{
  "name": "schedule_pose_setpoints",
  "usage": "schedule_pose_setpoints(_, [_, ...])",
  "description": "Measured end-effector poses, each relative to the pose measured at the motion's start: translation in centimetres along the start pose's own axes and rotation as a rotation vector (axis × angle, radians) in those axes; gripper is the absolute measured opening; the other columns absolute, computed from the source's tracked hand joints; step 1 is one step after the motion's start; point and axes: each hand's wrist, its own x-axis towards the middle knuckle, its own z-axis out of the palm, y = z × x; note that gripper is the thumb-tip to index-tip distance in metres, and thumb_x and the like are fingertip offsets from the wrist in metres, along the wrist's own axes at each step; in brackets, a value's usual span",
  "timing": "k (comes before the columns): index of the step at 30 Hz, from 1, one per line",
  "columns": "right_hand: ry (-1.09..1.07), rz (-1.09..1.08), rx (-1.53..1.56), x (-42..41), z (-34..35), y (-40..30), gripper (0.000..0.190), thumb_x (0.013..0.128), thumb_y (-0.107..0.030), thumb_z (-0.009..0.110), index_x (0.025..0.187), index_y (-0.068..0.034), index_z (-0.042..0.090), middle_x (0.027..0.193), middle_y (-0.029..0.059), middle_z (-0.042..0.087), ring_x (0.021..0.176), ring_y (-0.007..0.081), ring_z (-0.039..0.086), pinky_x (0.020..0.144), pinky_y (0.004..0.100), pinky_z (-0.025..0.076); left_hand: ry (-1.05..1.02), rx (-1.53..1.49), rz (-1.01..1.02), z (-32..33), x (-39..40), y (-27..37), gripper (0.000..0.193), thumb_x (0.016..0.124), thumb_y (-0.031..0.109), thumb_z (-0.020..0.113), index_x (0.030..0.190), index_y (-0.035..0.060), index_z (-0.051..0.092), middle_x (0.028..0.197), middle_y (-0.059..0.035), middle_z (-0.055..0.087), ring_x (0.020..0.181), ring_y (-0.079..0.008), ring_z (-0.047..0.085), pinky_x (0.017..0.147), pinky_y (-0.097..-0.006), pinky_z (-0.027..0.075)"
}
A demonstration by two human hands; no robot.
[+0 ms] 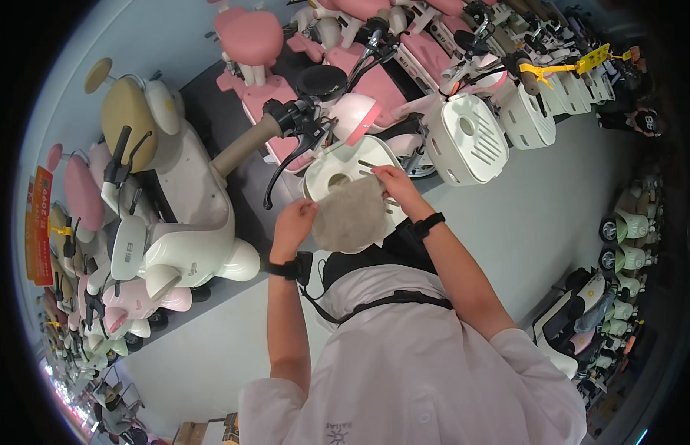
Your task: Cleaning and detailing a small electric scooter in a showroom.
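Note:
A grey-beige cloth [350, 216] hangs spread out between my two hands. My left hand [295, 221] pinches its left edge between thumb and fingers. At the upper right corner, my right hand [399, 186] grips the same cloth. Right behind it is the white plastic front basket [356, 158] of a pink scooter, its slotted lid partly covered by the cloth. Whether the cloth touches the lid, I cannot tell. Above the basket sits a white and pink headlight [356, 118]. A black brake lever [283, 172] reaches down near my left hand, below a brown handlebar grip [247, 146].
A white scooter [194, 258] stands to the left, with more scooters behind it. Another white basket [467, 139] juts out at the right. A yellow tag [592, 59] hangs from a handlebar. Green scooters [631, 225] line the far right. A person [645, 121] is in the distance.

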Motion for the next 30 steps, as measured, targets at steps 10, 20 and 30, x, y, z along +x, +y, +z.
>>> schedule_pose_setpoints(10, [0.055, -0.469, -0.967, 2.6, 6.3, 8.2, 0.066, 0.090, -0.028, 0.051, 0.143, 0.001, 0.026, 0.148, 0.0278, 0.021, 0.136, 0.0416, 0.027, 0.106, 0.0459, 0.035, 0.241, 0.505, 0.285, 11.9, 0.3, -2.3, 0.063, 0.084, 0.016, 0.056, 0.138, -0.0047, 0.033, 0.142, -0.0287, 0.032, 0.130, -0.0445, 0.033, 0.105, -0.0488, 0.033])
schedule_pose_setpoints(20, [0.210, -0.433, -0.936, 8.7, 7.6, 7.4, 0.078, 0.092, -0.041, 0.047, 0.143, 0.010, 0.017, 0.151, 0.0279, 0.016, 0.140, 0.0428, 0.016, 0.114, 0.0448, 0.017, 0.086, 0.712, -0.118, 13.6, 4.9, -2.5, 0.074, 0.090, 0.034, 0.046, 0.145, -0.0058, 0.017, 0.154, -0.0229, 0.012, 0.143, -0.0366, 0.013, 0.114, -0.0452, 0.015])
schedule_pose_setpoints(30, [-0.230, -0.637, -1.174, 5.3, 3.1, 8.1, 0.063, 0.093, -0.041, 0.042, 0.137, 0.004, 0.038, 0.151, 0.0181, 0.025, 0.141, 0.0293, 0.021, 0.114, 0.0397, 0.018, 0.146, 0.533, -0.257, 19.2, 0.3, -1.3, 0.071, 0.093, 0.033, 0.043, 0.145, -0.0063, 0.016, 0.154, -0.0238, 0.010, 0.144, -0.0363, 0.009, 0.114, -0.0455, 0.012])
